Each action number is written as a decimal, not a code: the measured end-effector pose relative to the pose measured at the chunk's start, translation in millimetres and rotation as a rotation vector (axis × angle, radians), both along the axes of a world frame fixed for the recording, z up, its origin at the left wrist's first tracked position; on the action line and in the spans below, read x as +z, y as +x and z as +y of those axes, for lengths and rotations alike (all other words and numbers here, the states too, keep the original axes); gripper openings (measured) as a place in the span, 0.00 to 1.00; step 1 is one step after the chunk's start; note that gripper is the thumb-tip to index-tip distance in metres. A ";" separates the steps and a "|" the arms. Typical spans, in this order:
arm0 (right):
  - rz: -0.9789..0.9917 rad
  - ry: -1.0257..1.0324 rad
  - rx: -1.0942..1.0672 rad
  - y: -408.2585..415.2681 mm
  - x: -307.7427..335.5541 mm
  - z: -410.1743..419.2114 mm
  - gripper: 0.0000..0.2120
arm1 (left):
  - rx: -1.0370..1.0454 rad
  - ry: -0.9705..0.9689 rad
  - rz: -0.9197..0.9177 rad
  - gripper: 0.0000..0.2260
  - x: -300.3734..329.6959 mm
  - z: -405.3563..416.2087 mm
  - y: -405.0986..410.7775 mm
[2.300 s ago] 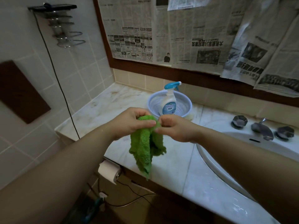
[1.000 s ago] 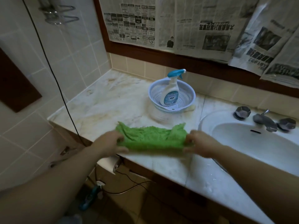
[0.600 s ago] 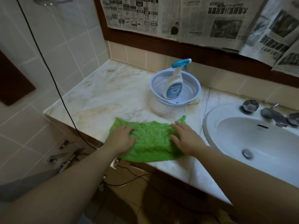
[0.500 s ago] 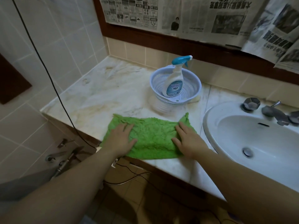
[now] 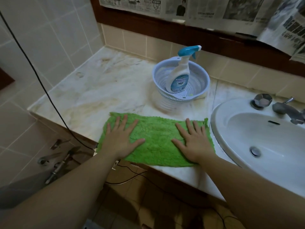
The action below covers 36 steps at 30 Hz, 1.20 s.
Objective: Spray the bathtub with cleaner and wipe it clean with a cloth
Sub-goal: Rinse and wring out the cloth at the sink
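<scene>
Fingers of both hands lie straight and spread, pressing flat on the fuzzy green cloth: my left hand near its left end, my right hand near its right. I see the cloth's near edge at the marble counter's lip, possibly overhanging. Bare marble stretches behind. A pale blue perforated basket holds the white, blue-capped spray bottle, beside the white basin.

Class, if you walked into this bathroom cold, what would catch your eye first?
Probably the bright green cloth, spread flat at the marble counter's front edge with the left hand and right hand pressed open on it. Behind it, a spray bottle stands in a pale blue basket, left of the white sink.
</scene>
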State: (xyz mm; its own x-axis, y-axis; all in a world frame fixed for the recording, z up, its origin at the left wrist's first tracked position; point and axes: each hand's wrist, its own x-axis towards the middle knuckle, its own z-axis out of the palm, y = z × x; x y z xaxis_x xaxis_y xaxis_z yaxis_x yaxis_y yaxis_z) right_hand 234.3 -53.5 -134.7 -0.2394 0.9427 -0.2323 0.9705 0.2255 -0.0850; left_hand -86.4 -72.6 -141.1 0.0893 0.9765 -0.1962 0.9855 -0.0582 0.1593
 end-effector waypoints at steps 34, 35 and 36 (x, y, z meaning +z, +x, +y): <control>0.257 -0.033 0.509 -66.9 107.9 98.3 0.18 | 0.306 0.019 -0.789 0.09 106.4 -46.3 84.2; 0.242 -0.032 0.489 -44.1 108.1 96.9 0.19 | 0.268 0.007 -0.772 0.09 105.8 -43.7 104.0; 0.224 -0.033 0.471 -21.5 107.3 96.1 0.20 | 0.240 -0.009 -0.772 0.09 103.6 -41.3 123.1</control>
